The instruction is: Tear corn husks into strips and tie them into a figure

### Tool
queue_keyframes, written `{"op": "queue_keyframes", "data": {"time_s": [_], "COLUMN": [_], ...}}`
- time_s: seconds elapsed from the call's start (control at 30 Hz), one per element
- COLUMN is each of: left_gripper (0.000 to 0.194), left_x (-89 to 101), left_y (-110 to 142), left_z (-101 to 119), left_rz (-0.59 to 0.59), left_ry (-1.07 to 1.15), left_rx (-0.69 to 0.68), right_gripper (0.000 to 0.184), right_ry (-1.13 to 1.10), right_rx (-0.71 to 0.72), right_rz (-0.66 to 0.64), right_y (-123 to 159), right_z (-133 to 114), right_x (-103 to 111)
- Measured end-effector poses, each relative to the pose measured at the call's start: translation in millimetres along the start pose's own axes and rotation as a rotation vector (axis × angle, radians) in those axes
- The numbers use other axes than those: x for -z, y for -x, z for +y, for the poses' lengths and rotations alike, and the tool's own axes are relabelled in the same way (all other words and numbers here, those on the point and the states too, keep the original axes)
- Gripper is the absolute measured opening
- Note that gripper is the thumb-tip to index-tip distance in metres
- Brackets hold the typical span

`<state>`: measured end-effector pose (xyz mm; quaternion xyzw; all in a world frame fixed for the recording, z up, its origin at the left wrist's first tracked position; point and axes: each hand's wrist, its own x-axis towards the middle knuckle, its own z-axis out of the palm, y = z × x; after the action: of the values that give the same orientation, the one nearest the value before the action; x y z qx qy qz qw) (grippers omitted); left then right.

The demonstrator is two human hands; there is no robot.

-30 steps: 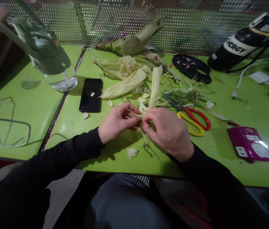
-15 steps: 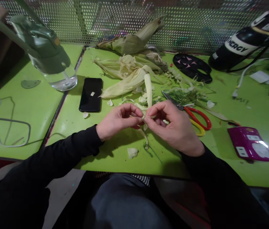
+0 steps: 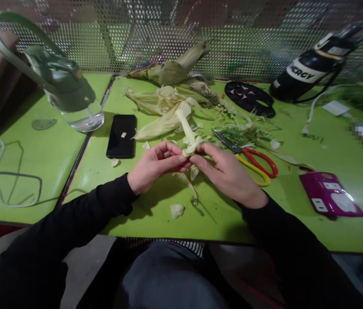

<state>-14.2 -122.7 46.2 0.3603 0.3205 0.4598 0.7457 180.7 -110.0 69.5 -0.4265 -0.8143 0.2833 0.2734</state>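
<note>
Between my two hands is a pale strip of corn husk, its lower end bunched and frilled, its upper part pointing toward the back. My left hand pinches the bunched end from the left with thumb and fingers. From the right, my right hand pinches the same end; its fingertips are close to the left ones. Dry corn husks lie heaped behind the hands. Scissors with red and yellow handles rest to the right, against shredded green strips. Below the hands lies a small husk piece.
A black phone and a green water bottle are on the left. A black palette-shaped object, a black bottle and a purple box are on the right. A perforated screen borders the green table.
The husk strip has tilted left, and its lower end now shows as a frilled bunch above my fingertips. My right hand's fingers lie flatter along it. The view has shifted slightly.
</note>
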Motion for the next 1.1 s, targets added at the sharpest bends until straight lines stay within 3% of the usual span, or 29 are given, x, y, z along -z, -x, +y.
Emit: {"op": "queue_keyframes", "data": {"time_s": [0.2,0.33,0.43,0.5,0.67,0.9,1.1], "left_gripper": [0.021,0.021,0.015,0.014,0.019,0.017,0.048], "left_x": [2.3,3.7,2.6,0.4,-6.8,-15.0,-15.7], "left_y": [2.3,5.2,6.6,7.6,11.2,16.6,15.6], "left_z": [0.2,3.4,7.7,10.3,14.9,16.5,15.3], "left_rz": [-0.085,-0.157,-0.218,-0.197,-0.158,-0.063,-0.02], "left_ry": [-0.189,-0.436,-0.663,-0.734,-0.576,-0.376,-0.406], "left_rx": [0.012,0.039,0.005,-0.038,-0.057,0.019,-0.082], "right_gripper": [0.016,0.018,0.019,0.02,0.021,0.024,0.021], "right_ry": [-0.021,0.019,0.034,0.072,0.206,0.249,0.276], "right_rx": [0.033,0.011,0.015,0.077,0.279,0.198,0.253], "right_rz": [0.117,0.244,0.259,0.245,0.197,0.294,0.31], "right_y": [1.5,3.0,3.6,3.7,3.8,5.6,5.4], "right_z": [0.6,0.7,-0.4,0.0,3.8,-0.4,-1.6], "right_x": [-2.9,-2.5,-3.9,-6.2,-10.6,-6.8,-7.7]}}
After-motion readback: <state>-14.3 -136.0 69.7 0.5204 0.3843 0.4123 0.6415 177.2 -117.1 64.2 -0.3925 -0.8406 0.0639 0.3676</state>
